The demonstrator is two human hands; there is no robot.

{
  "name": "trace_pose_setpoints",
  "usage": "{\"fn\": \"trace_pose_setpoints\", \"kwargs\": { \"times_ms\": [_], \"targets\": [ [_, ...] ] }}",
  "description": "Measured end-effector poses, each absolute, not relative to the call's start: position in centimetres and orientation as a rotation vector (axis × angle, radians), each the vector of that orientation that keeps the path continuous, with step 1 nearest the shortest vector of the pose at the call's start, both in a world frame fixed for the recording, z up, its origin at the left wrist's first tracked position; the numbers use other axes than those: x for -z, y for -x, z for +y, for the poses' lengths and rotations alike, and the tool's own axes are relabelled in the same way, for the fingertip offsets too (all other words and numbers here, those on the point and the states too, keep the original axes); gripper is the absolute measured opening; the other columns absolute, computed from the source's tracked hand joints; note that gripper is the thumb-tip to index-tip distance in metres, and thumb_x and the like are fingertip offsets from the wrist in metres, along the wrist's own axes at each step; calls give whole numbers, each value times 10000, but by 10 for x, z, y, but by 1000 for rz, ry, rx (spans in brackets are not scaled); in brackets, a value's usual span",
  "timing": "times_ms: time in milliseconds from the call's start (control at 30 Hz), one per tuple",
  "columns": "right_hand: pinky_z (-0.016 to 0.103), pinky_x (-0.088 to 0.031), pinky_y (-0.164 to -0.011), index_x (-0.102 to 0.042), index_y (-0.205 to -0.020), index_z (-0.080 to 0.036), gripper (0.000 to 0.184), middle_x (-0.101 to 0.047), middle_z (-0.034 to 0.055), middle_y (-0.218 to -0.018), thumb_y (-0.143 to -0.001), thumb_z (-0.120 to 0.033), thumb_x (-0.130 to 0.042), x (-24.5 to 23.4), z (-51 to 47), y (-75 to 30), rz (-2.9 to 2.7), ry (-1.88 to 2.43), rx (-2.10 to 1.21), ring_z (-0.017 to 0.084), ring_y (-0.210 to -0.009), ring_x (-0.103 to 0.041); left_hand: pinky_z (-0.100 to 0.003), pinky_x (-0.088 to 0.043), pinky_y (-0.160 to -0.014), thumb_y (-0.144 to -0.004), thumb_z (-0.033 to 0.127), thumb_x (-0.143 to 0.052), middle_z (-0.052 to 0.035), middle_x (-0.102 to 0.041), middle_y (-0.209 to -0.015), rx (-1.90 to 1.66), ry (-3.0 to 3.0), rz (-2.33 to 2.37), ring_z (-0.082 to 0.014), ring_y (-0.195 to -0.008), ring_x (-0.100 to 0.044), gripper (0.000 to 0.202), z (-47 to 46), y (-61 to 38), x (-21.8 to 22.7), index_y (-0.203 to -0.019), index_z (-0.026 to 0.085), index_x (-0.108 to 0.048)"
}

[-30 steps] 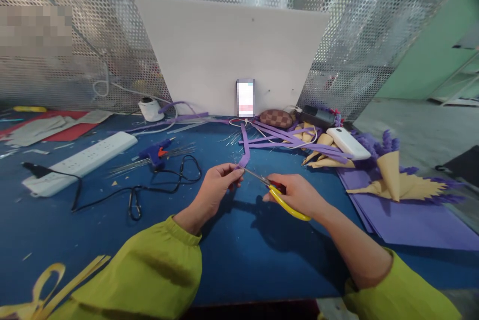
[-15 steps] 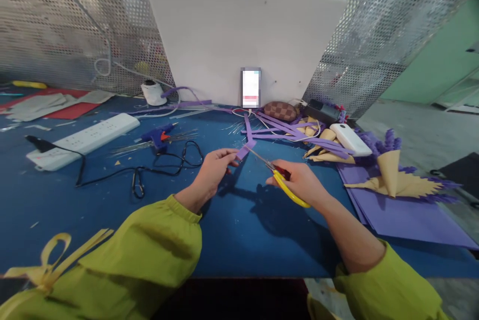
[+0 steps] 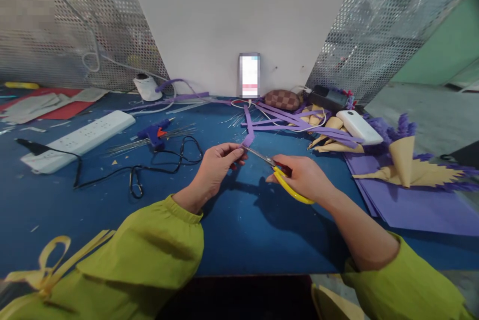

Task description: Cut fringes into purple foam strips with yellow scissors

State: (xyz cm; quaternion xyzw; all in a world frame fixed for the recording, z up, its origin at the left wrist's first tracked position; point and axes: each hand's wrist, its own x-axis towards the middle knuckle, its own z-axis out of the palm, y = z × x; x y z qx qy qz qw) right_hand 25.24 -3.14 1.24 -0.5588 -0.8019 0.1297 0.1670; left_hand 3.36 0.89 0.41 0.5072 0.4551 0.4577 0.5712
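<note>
My left hand (image 3: 220, 162) is closed in a pinch at the near end of a purple paper strip (image 3: 249, 128). Beyond my fingertips the strip bends and runs away towards the phone. My right hand (image 3: 301, 175) grips a pair of scissors (image 3: 290, 189) by the yellow handles. Their metal blades point left, and the tips meet the strip right beside my left thumb. The blades look nearly together; how far apart they are is too small to tell.
Left on the blue table lie a white power strip (image 3: 90, 135), a blue glue gun (image 3: 151, 134) with its black cord and thin wires. A phone (image 3: 249, 76) leans on a white board. At right are more purple strips (image 3: 299, 123), a white power bank (image 3: 359, 127), wrapped purple flowers (image 3: 402, 160) and purple sheets (image 3: 419, 212).
My left fingers have come up to the scissor tips, and the length of strip that showed between them is now hidden or gone. The view has tilted slightly downward.
</note>
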Motion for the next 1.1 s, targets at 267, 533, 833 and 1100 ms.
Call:
{"fn": "trace_pose_setpoints", "kwargs": {
  "times_ms": [267,533,833,1100],
  "targets": [
    [223,-234,-523,-520,-754,-211,373,-504,-31,-611,-845,-569,-569,-11,-32,-250,-2271,1569,-495,111,-549,-401,-234,-395,-561,-758,323,-710,-18,-674,-677,-1097,-1209,1074,-109,-586,-569,159,8,-37,-2,-777,165,-707],
    [211,-253,-512,-536,-746,-200,352,-441,-54,-598,-831,-534,-605,-12,-35,-252,-2183,1538,-671,98,-560,-356,-244,-412,-573,-756,310,-708,-16,-650,-629,-1142,-1224,1029,-113,-569,-555,161,7,-37,-3,-712,155,-701],
    [214,-259,-515,-521,-700,-192,360,-399,-62,-595,-809,-519,-623,-12,-35,-253,-2143,1532,-774,94,-563,-327,-243,-392,-572,-734,337,-731,-15,-656,-641,-1109,-1182,1004,-109,-571,-551,171,10,-34,2,-731,166,-717],
    [217,-273,-526,-557,-748,-182,346,-399,-56,-629,-783,-511,-657,-8,-31,-257,-2084,1477,-955,96,-587,-327,-217,-371,-543,-719,292,-739,-7,-641,-622,-1048,-1081,990,-84,-549,-531,142,10,-34,1,-695,155,-707]
  ]
}}
